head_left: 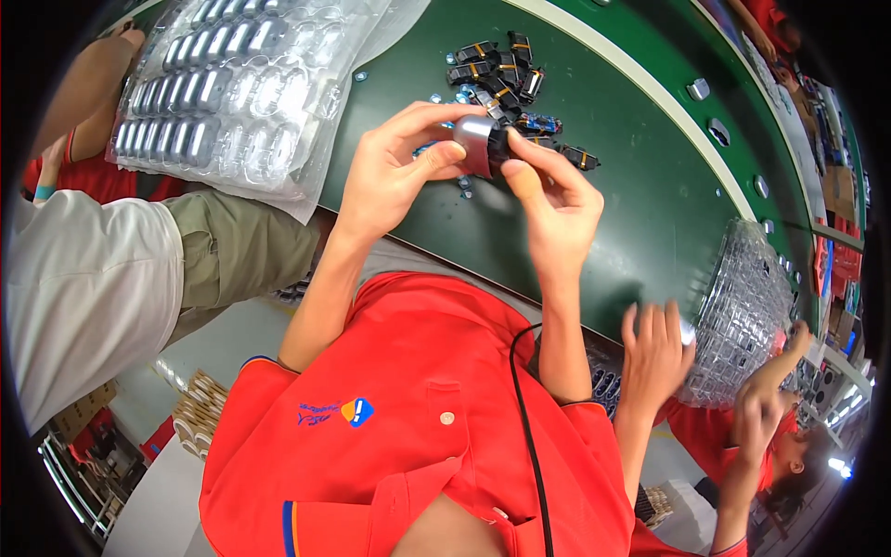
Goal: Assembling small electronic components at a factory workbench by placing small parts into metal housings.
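Note:
Above the green worktable [436, 232], my left hand [394, 162] pinches a rounded silver casing [472, 137] between thumb and fingers. A black insert [500, 147] sits at the casing's right end, partly hidden by fingertips. My right hand [557, 190] grips this insert with thumb and forefinger. Just beyond my hands lies a loose pile of black parts with orange strips [471, 71]. A blue part [538, 123] lies among them, and small light-blue pieces [466, 184] are scattered around.
A clear plastic tray [278, 121] with rows of silver casings lies at the upper left. Clear trays [742, 311] are stacked at the right, near another person's hand [657, 348]. Silver casings [698, 89] sit on the green belt beyond the pale rail. A person in white [102, 269] stands left.

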Demonstrator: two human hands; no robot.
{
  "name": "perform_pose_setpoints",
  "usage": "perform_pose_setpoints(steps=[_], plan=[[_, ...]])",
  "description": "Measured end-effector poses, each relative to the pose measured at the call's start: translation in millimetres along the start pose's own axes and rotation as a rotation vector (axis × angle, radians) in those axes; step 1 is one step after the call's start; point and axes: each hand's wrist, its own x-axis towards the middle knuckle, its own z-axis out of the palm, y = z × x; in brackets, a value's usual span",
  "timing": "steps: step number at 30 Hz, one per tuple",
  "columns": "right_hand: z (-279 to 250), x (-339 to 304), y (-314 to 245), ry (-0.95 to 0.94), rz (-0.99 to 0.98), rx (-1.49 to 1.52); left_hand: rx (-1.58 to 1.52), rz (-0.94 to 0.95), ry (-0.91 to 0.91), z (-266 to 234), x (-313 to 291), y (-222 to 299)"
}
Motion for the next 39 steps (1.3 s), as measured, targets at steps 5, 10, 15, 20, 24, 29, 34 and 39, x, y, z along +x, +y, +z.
perform_pose_setpoints(steps=[5,10,15,20,24,29,34,39], plan=[[9,2,-1,-0.181,0.272,0.501,0.168,0.183,-0.134,-15,-5,-1],[20,-4,-13,-0.409,0.412,0.719,-0.057,0.061,-0.234,-25,-16,13],[33,-2,-27,-0.388,0.378,0.668,0.021,0.139,-0.266,-27,-11,31],[32,70,-27,-0.184,0.068,0.012,0.687,0.398,-0.057,-54,26,61],[-50,198,39,0.264,-0.124,-0.912,1.518,0.359,0.434,-157,72,76],[-45,245,73,0.274,-0.016,-1.284,1.724,0.172,0.466,-201,102,89],[15,200,39,0.248,-0.419,-1.235,1.800,0.289,0.442,-211,99,77],[94,113,7,-0.324,-0.285,-0.697,1.547,0.198,0.522,-197,70,97]])
